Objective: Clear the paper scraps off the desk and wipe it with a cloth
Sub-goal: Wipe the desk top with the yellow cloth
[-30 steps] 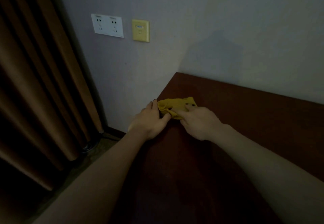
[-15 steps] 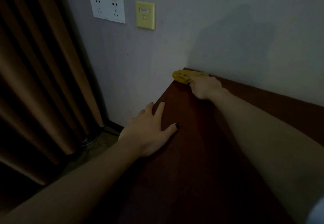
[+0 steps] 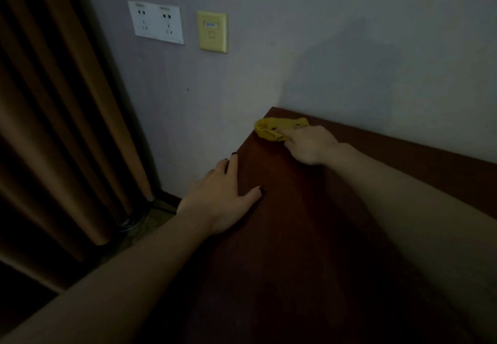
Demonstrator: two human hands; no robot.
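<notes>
At far left corner of desk (image 3: 295, 249), no scraps visible. Left hand (image 3: 220, 198), newly freed, lies spread flat on left edge. Right hand (image 3: 309, 144) grips bunched yellow cloth (image 3: 271, 129), pushed up to corner: wiping seemingly under way.

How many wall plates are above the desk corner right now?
2. A white double-socket plate on the wall near the curtain, and a yellow plate just right of it. Others may lie outside the view.
</notes>
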